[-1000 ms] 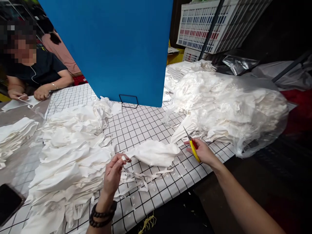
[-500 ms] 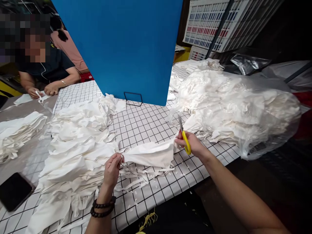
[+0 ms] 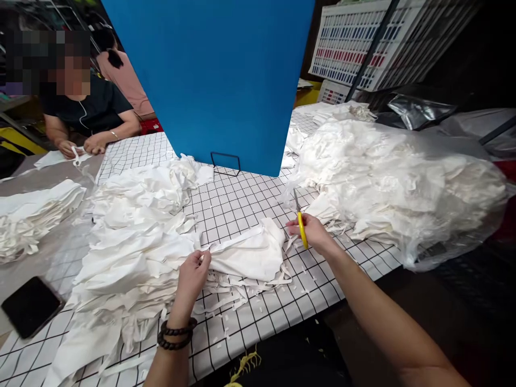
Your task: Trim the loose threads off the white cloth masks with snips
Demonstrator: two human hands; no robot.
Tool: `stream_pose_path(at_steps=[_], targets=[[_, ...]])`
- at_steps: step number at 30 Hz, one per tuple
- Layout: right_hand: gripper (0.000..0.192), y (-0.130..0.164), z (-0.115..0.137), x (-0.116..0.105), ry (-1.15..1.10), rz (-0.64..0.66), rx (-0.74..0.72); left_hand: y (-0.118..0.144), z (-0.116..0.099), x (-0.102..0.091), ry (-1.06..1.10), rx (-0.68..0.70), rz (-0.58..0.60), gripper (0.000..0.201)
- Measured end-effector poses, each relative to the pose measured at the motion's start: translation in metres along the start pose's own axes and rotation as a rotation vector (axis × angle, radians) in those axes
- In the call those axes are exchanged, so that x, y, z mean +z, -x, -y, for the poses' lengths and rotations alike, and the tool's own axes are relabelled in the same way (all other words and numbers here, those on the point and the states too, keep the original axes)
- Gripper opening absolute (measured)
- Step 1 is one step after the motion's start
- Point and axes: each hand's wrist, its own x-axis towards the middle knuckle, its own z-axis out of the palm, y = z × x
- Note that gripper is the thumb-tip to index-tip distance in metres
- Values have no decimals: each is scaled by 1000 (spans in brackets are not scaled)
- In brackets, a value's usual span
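Note:
My left hand (image 3: 194, 274) pinches the left end of a white fabric piece (image 3: 248, 252), which lies stretched to the right over the checked table. Beyond the fabric's right end, my right hand (image 3: 312, 232) holds small yellow-handled scissors (image 3: 302, 230), their blades pointing up and away from me. The right fingers are apart from the fabric. Beside my left hand spreads a big heap of white fabric pieces (image 3: 141, 252). Loose strips and tiny white scraps (image 3: 226, 328) lie on the checked cloth below the piece.
A tall blue board (image 3: 217, 80) stands across the table on a wire stand (image 3: 226, 164). At right lies a clear plastic bag (image 3: 387, 183) full of white fabric. A phone (image 3: 32, 307) rests at left, near another fabric stack (image 3: 44, 209). A co-worker (image 3: 88, 115) handles fabric at far left.
My right hand has let go of the fabric's right end, which now lies slack on the table. The scissors have turned more upright. The whole view has shifted slightly.

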Motion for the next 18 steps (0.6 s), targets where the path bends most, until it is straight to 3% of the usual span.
stream_pose_path(at_steps=[4,7,9,10,13,15,16,18], targets=[[33,39,-18,2,179,138,25,8,-10,6,-126,33,-69,19],[34,62,-32,19,281,133,2,21,-25,16,-254,154,-234,42],[27,67,-39,30,314,105,-23,28,-35,25,-330,328,-253,57],[23,66,-41,33,318,103,-32,30,-39,29,-340,436,-179,61],[21,61,-39,28,282,134,-44,28,-45,45,-219,686,235,51],[22,59,-33,15,235,167,-46,22,-48,54,-69,692,412,28],[23,59,-30,6,200,175,-47,18,-49,57,-3,658,442,19],[27,61,-23,-13,134,150,-56,9,-52,59,84,578,442,23]])
